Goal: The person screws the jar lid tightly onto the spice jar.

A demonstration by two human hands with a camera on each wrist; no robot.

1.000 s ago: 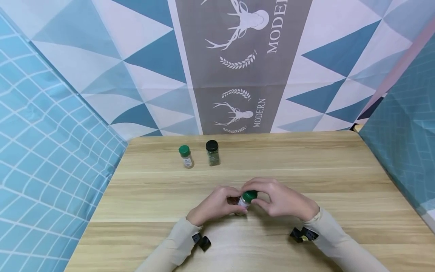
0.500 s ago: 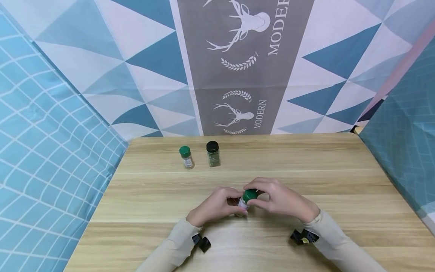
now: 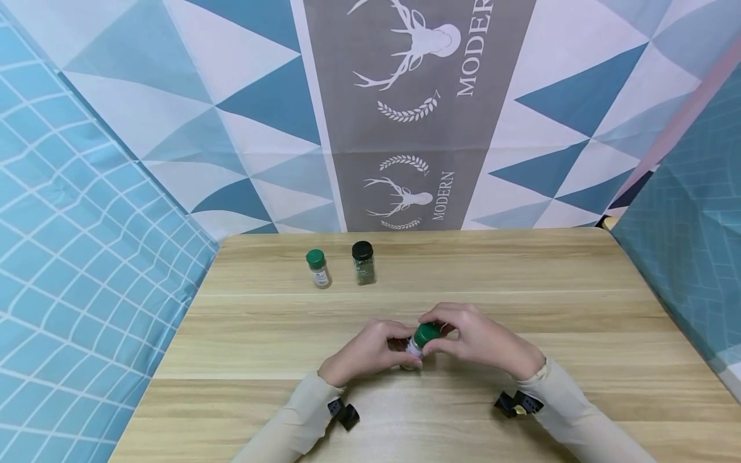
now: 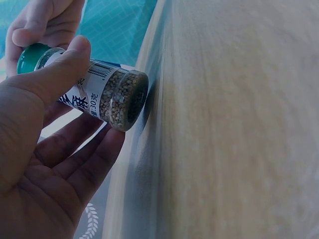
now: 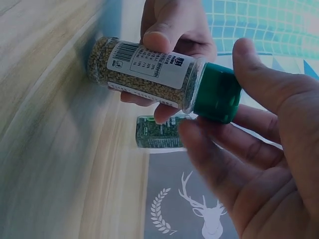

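Note:
My left hand [image 3: 369, 352] grips the clear body of a sesame seed jar [image 4: 112, 97], thumb on one side and fingers on the other. The jar leans a little to the right, its base close to the wooden table; whether it touches cannot be told. Around its green cap [image 5: 218, 93] curl the thumb and fingers of my right hand [image 3: 483, 341], pinching the rim. The cap sits on the jar's neck. Pale seeds and a white label with a barcode show in both wrist views.
Farther back on the table [image 3: 521, 276] stand a second green-capped jar [image 3: 319, 270] and a black-capped jar of green herbs [image 3: 364, 265]. A patterned cloth [image 3: 266, 128] hangs behind the table, with blue cloths at both sides.
The right hand's fingers have shifted slightly on the green cap, the thumb moving a little leftward. The left hand and the jar have barely moved; the other jars stand as before.

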